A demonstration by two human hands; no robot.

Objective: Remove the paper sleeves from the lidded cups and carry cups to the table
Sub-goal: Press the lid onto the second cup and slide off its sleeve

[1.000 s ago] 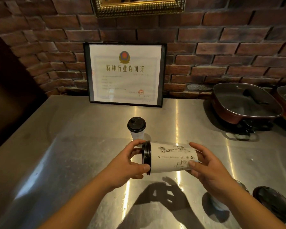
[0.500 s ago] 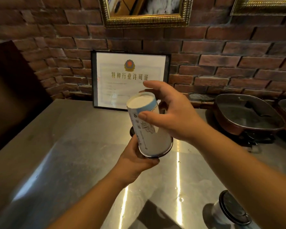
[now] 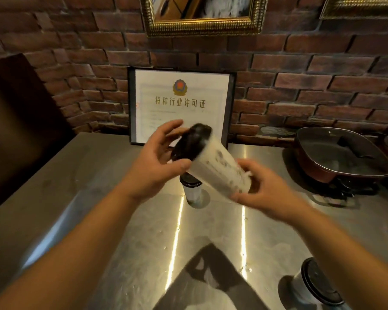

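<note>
I hold a white lidded cup [image 3: 217, 168] with a printed paper sleeve above the steel counter, tilted, its black lid [image 3: 192, 142] pointing up and left; it is motion-blurred. My left hand [image 3: 159, 159] grips the lid end with thumb and fingers. My right hand [image 3: 264, 189] holds the cup's lower end. A second lidded cup [image 3: 191, 186] stands upright on the counter just below the held one. A third lidded cup [image 3: 316, 285] stands at the lower right, partly behind my right forearm.
A steel counter [image 3: 87, 209] runs to a brick wall. A framed certificate [image 3: 182, 104] leans against the wall behind the cups. A dark red pan [image 3: 341, 153] with a glass lid sits at the right. A dark panel [image 3: 20, 119] stands at the left.
The held cup has been turned over: earlier its base pointed up with my right hand on top, now the lid points up-left and my right hand holds the base end.
</note>
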